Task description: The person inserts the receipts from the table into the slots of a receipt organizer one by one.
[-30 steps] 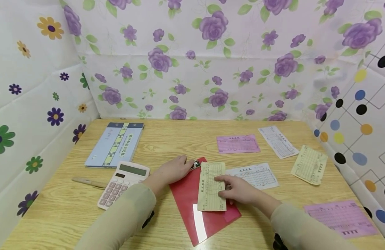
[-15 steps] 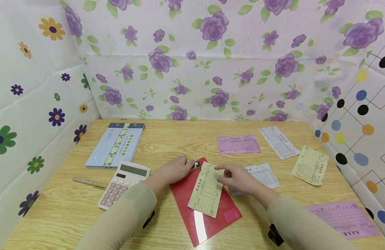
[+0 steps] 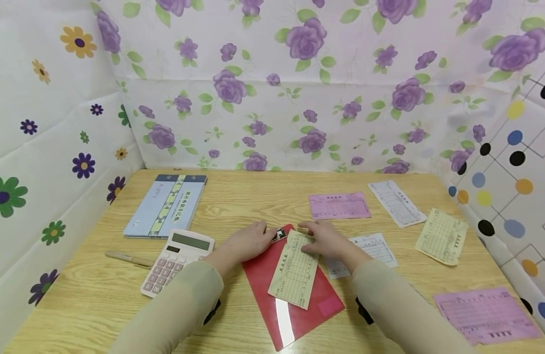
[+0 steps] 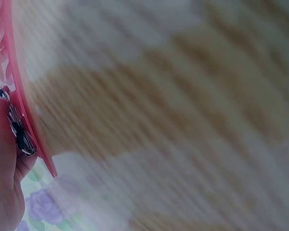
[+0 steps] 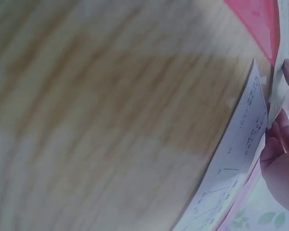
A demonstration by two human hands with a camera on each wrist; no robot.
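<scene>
A red clipboard [image 3: 272,295] lies slanted in front of me, its metal clip [image 3: 279,235] at the top. My left hand [image 3: 250,241] grips this clip [image 4: 20,130], thumb over it and fingers behind the board's edge. On the clipboard rests a yellow printed slip [image 3: 293,275], its top edge close to the clip. My right hand [image 3: 327,239] touches the slip's upper right part, thumb on its face and index finger stretched past its top edge. In the right wrist view, the right hand's fingers [image 5: 284,139] sit at the slip's edge. A white slip [image 3: 376,250] lies partly under the right hand.
Pink slips [image 3: 340,205], another white slip [image 3: 397,203] and another yellow slip [image 3: 442,236] lie to the right. At left are a pink calculator [image 3: 177,258], a pen [image 3: 128,258] and blue account books [image 3: 166,205]. Patterned cloth [image 3: 272,98] walls the table in.
The yellow slip has turned from upright to slanted along the clipboard, its top nearer the clip. My right hand has moved up to the slip's top corner. The left hand stays at the clip.
</scene>
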